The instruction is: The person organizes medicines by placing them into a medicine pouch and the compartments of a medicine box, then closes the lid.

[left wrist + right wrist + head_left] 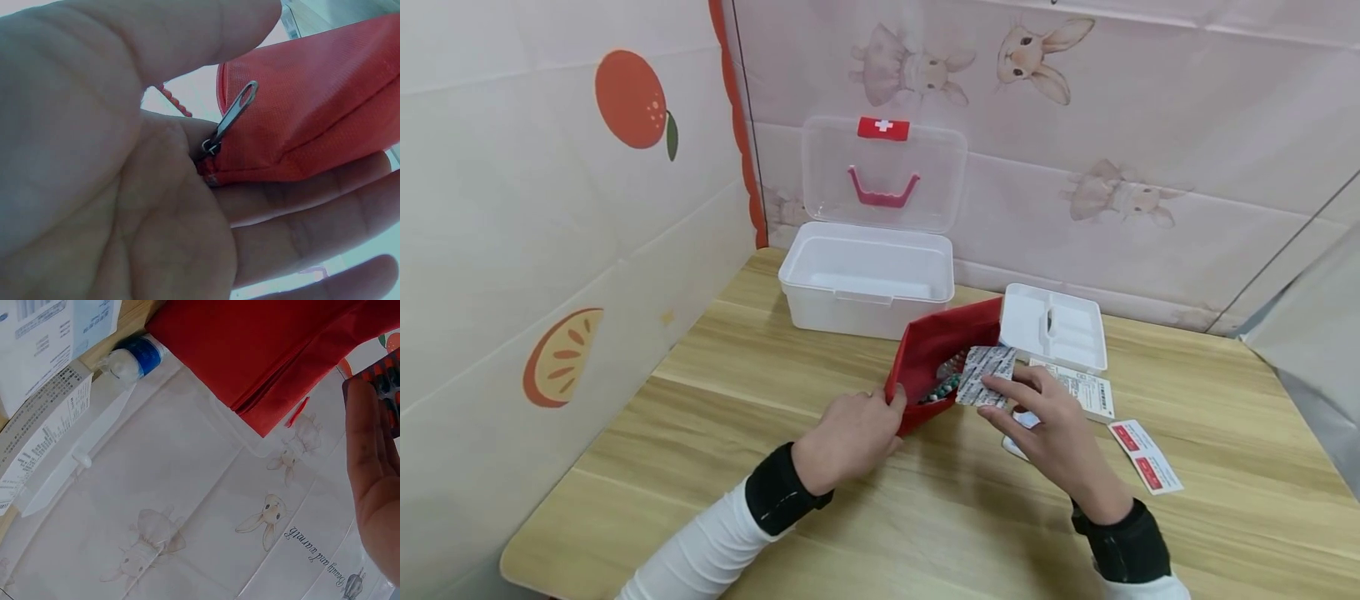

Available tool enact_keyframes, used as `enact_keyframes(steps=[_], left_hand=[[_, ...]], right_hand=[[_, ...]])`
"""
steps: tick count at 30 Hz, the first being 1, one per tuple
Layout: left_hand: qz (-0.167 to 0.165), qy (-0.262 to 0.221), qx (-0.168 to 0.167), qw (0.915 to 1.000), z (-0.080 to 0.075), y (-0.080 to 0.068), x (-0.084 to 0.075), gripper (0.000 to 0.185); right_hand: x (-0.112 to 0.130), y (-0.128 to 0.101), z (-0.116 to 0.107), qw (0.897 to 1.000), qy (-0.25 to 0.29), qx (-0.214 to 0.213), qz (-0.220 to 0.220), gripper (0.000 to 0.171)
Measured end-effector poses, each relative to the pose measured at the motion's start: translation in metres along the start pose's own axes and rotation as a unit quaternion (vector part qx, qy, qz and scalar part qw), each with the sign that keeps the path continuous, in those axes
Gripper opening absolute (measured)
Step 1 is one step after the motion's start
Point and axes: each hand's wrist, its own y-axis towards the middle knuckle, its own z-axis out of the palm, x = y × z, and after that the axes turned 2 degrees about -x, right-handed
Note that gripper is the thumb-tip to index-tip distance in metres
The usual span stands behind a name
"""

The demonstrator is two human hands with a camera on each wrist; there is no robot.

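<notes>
A: Firstly, state the condition of each hand relative to the red pouch (936, 354).

B: The left hand (850, 437) grips the near left corner of the red pouch, thumb and fingers closed on the fabric by the zipper pull (232, 119). In my judgement this grip props the mouth up and open. The right hand (1052, 429) is just right of the pouch and pinches a silver blister pack (987, 375) between thumb and fingers, with the pack's far edge over the pouch mouth.

A: What lies inside the pouch?

B: More blister strips with dark and green capsules show in the opening.

A: And around it?

B: A printed box (1086, 392) and a white-and-red sachet strip (1146, 457) lie on the wooden table (700, 417) right of the pouch. Touching its far right corner stands a white inner tray (1052, 327). Beyond the pouch stands the white first-aid box (867, 283), its clear lid (883, 175) raised against the wall, so the interior is accessible.
</notes>
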Motion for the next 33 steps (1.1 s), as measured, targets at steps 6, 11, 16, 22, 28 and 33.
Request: enact_keyframes(steps=[6, 11, 16, 22, 28, 33], left_hand=[[0.0, 0.005, -0.005, 1.0, 0.001, 0.001, -0.001, 0.062], [0.0, 0.001, -0.007, 1.0, 0.003, 0.001, -0.001, 0.062], [-0.001, -0.005, -0.002, 1.0, 0.003, 0.001, -0.002, 0.061], [-0.002, -0.007, 0.008, 0.9999, 0.003, 0.002, -0.002, 0.062], [-0.002, -0.009, 0.008, 0.9999, 0.003, 0.001, -0.001, 0.062], [-0.003, -0.006, 0.006, 1.0, 0.003, 0.0, -0.001, 0.062]], right_hand=[[0.003, 0.003, 0.006, 0.999, 0.02, 0.009, 0.042, 0.047], [0.003, 0.006, 0.013, 0.997, 0.038, 0.009, 0.067, 0.044], [0.002, 0.008, 0.023, 0.997, 0.014, 0.017, 0.074, 0.039], [-0.003, 0.007, 0.034, 0.996, -0.02, 0.02, 0.085, 0.039], [-0.006, 0.007, 0.044, 0.996, -0.032, 0.019, 0.084, 0.037], [-0.006, 0.008, 0.049, 0.996, -0.033, 0.015, 0.079, 0.035]])
